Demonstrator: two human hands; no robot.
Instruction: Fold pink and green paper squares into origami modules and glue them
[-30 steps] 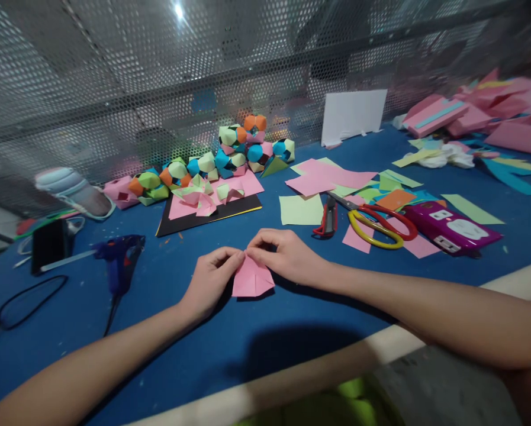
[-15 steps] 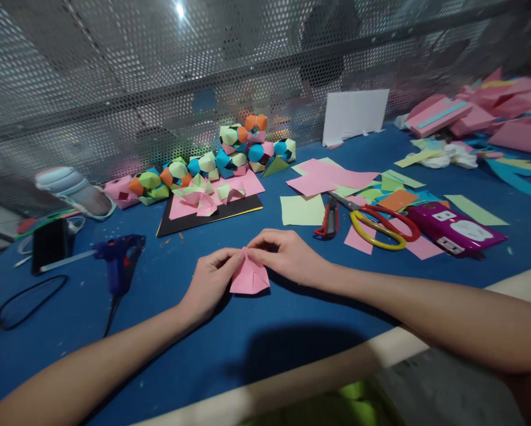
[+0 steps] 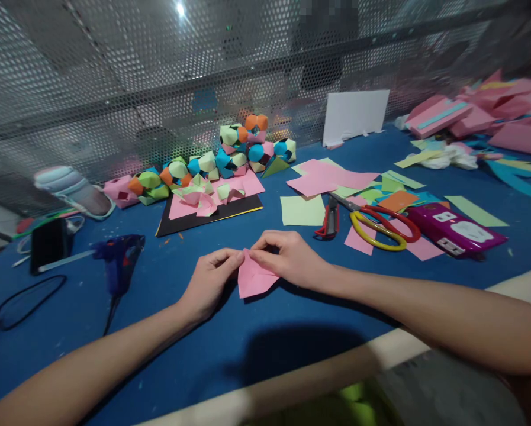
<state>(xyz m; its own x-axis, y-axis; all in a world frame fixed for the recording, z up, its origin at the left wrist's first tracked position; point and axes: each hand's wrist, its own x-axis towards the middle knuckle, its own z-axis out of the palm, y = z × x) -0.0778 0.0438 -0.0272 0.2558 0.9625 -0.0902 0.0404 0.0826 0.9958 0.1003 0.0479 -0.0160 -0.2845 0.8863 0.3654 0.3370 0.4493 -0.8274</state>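
Note:
A folded piece of pink paper (image 3: 256, 282) is held up between my hands, just above the blue table (image 3: 176, 355). My left hand (image 3: 212, 281) pinches its upper left corner between thumb and fingers. On the other side, my right hand (image 3: 287, 257) is closed on its upper right part, with the thumb in front. Its lower edge hangs toward me and creases show on its face. The fingertips behind the paper are hidden.
A glue gun (image 3: 119, 266) and a phone (image 3: 50, 245) lie left. Folded paper balls (image 3: 205, 164) line the mesh wall (image 3: 158, 77). Scissors (image 3: 376, 231), a red cutter (image 3: 331, 218), a purple packet (image 3: 456, 229) and paper sheets (image 3: 330, 177) lie right.
The pink paper has turned and opened out slightly, its lower part swinging to the right under my right hand. Both hands stay nearly in place.

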